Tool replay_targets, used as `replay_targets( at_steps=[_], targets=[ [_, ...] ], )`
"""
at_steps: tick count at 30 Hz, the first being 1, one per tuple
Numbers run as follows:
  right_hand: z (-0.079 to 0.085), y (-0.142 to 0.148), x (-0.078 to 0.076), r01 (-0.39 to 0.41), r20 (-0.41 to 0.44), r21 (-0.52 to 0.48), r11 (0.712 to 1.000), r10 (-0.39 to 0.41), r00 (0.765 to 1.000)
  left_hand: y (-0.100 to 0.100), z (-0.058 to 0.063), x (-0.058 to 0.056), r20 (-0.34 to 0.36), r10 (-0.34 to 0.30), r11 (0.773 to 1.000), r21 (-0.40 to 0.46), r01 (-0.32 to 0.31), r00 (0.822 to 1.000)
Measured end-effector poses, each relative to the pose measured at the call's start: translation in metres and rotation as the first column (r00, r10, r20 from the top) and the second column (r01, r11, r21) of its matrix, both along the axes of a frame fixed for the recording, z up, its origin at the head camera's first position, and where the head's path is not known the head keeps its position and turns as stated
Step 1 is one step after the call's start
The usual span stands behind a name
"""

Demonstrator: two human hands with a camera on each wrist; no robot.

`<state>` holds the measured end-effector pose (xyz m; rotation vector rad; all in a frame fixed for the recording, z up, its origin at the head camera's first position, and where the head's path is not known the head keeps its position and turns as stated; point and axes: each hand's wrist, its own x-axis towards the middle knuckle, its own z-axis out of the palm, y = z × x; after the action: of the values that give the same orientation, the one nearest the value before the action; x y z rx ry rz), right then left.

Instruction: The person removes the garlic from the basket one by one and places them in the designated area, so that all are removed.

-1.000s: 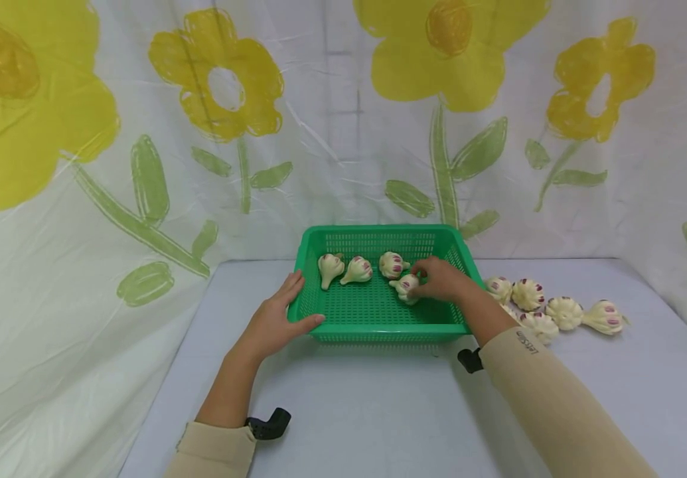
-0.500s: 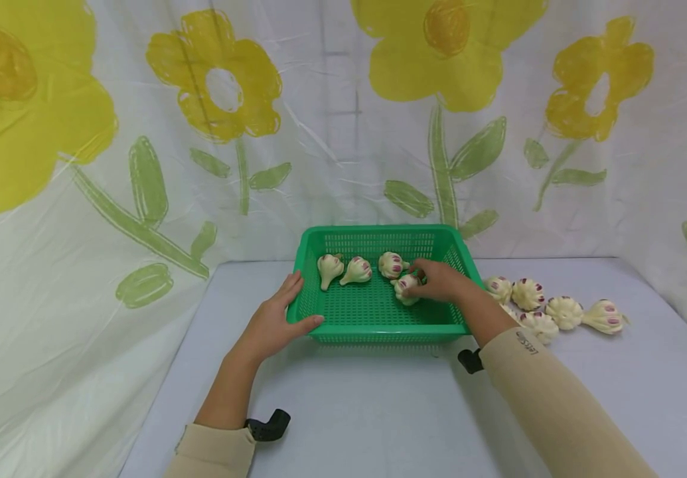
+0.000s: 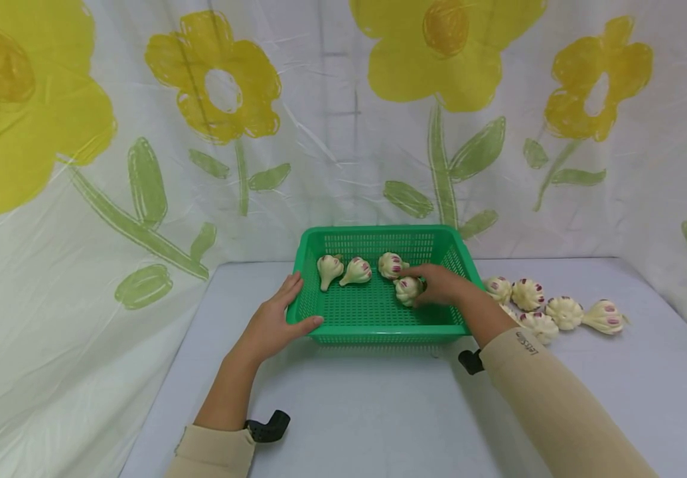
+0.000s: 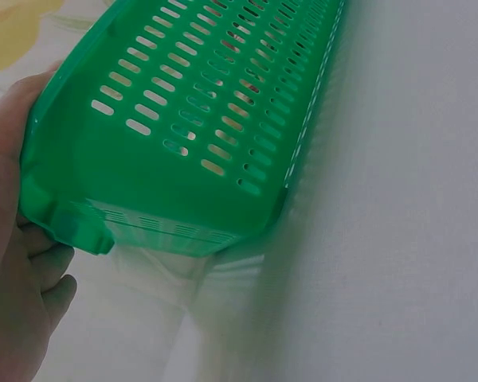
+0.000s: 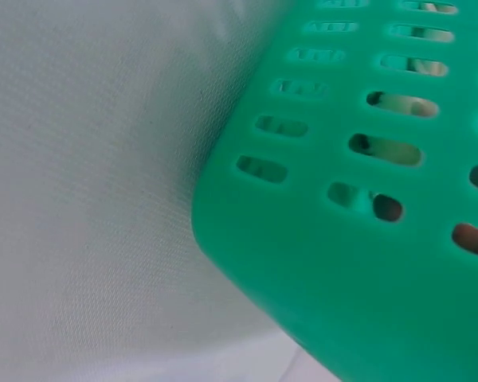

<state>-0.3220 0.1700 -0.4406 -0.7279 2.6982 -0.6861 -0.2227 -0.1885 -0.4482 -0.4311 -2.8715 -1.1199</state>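
Note:
A green plastic basket (image 3: 379, 330) with slotted walls stands on the table. My left hand (image 3: 271, 325) holds its near left corner, thumb over the front rim; in the left wrist view, the fingers (image 4: 44, 255) curl below the rim. Inside the basket, my right hand (image 3: 441, 285) has its thumb and fingers around a garlic bulb (image 3: 406, 291), which is white with purple streaks. Just behind lies another garlic bulb (image 3: 390, 265), near the fingertips. Two more bulbs lie to the left, a middle bulb (image 3: 357, 271) and a leftmost bulb (image 3: 330, 267). The basket wall hides most of the right hand in the right wrist view.
Several garlic bulbs (image 3: 564, 313) lie on the white table (image 3: 373, 411) right of the basket, some partly behind the right forearm. A white curtain (image 3: 295, 192) with painted yellow flowers hangs behind the table.
The garlic bulb at my right hand has turned slightly, and its stem no longer points left. The right fingers have shifted around it. My left hand stays on the basket.

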Motion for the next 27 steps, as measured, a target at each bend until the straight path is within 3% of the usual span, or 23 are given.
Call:
replay_targets(
  at_steps=[18,27],
  targets=[
    [0.0003,0.0004,-0.0003,0.078,0.017,-0.006,0.997,-0.078,0.997,0.0011,0.0018,0.0013,-0.01,-0.003,1.0,-0.006,0.003,1.0],
    [0.0014,0.0007,-0.0006,0.048,-0.009,0.008,0.999,-0.048,0.999,0.0009,0.0024,0.0013,0.011,0.001,1.0,0.003,-0.001,1.0]
  ],
)
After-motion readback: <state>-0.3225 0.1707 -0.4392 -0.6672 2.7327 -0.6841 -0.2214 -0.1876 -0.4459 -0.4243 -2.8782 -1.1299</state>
